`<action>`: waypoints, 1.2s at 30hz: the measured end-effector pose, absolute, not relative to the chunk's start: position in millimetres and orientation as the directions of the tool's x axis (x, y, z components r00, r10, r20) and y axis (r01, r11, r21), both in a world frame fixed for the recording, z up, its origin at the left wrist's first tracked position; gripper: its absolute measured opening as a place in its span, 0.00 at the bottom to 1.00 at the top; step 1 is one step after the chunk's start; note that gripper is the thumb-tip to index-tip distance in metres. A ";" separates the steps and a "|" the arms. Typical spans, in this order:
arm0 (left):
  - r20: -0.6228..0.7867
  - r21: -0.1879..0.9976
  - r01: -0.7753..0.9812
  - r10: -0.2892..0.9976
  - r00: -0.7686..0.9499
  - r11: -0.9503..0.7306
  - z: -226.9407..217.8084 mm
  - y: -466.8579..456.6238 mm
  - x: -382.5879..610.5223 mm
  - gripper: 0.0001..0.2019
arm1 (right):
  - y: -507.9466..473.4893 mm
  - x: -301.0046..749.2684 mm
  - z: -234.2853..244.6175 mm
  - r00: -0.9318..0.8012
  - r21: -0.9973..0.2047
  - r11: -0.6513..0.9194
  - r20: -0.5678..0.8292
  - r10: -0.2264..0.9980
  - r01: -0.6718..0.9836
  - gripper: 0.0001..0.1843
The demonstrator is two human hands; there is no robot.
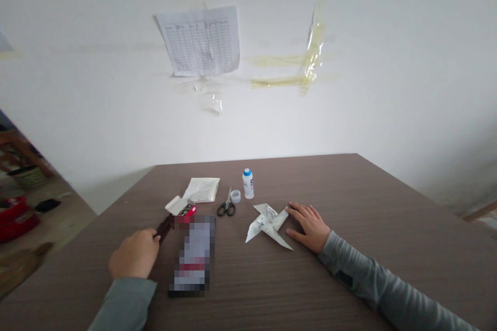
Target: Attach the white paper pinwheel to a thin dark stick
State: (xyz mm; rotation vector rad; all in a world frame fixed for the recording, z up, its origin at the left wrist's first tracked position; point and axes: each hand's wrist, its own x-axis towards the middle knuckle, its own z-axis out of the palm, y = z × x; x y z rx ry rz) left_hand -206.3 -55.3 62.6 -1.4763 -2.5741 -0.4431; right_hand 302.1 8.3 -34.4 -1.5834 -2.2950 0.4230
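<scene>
A folded paper pinwheel (267,225) with pointed blades lies on the table. My right hand (310,225) rests palm down beside it with fingers spread, the fingertips at its right blade. On the left, my left hand (135,253) is closed around a narrow dark brown object (165,229); its kind I cannot make out. Just beyond that object stands a small red box (189,210) with its white flap up and small pieces inside. Between the hands lies a dark-edged, phone-shaped object (196,258), its face blurred.
Black-handled scissors (225,209) lie next to a small translucent cup (235,196). A white bottle with a blue cap (248,185) stands behind them. Folded paper (202,190) lies at the back left of the brown table (349,181), which meets a white wall (272,129).
</scene>
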 end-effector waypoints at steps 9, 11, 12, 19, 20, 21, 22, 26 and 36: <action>0.061 0.081 0.846 0.845 -0.531 0.526 93.2 -62.2 -182.7 0.20 | 6.2 301.4 -31.8 -0.340 -0.416 0.344 0.086 0.936 0.842 0.42; 0.055 0.057 0.851 0.849 -0.525 0.523 95.5 -63.8 -178.4 0.22 | 5.9 301.1 -32.2 -0.340 -0.407 0.341 0.079 0.937 0.847 0.42; 0.049 0.042 0.851 0.850 -0.524 0.523 96.7 -64.4 -176.6 0.24 | 5.7 300.9 -32.5 -0.340 -0.401 0.341 0.078 0.937 0.850 0.42; 0.020 -0.069 0.873 0.875 -0.483 0.483 105.2 -67.1 -164.1 0.25 | 4.6 300.4 -34.2 -0.343 -0.373 0.358 0.107 0.933 0.856 0.40; 0.034 -0.065 0.878 0.880 -0.473 0.474 105.8 -67.2 -162.1 0.25 | 4.7 300.6 -33.6 -0.344 -0.374 0.356 0.100 0.933 0.856 0.40; 0.043 -0.059 0.882 0.884 -0.465 0.467 106.2 -67.4 -160.0 0.25 | 4.8 301.0 -32.9 -0.345 -0.378 0.354 0.095 0.934 0.856 0.41; 0.050 -0.053 0.886 0.888 -0.458 0.460 106.6 -67.5 -157.6 0.24 | 5.0 301.4 -32.1 -0.346 -0.382 0.353 0.088 0.934 0.854 0.41; 0.091 -0.064 0.899 0.900 -0.426 0.432 109.5 -68.7 -143.1 0.22 | 6.3 302.7 -32.9 -0.352 -0.395 0.353 0.077 0.933 0.848 0.43; 0.037 0.132 0.981 0.988 -0.151 0.145 107.5 -45.9 -64.3 0.16 | 14.0 306.6 -55.0 -0.300 -0.344 0.320 0.112 0.947 0.883 0.43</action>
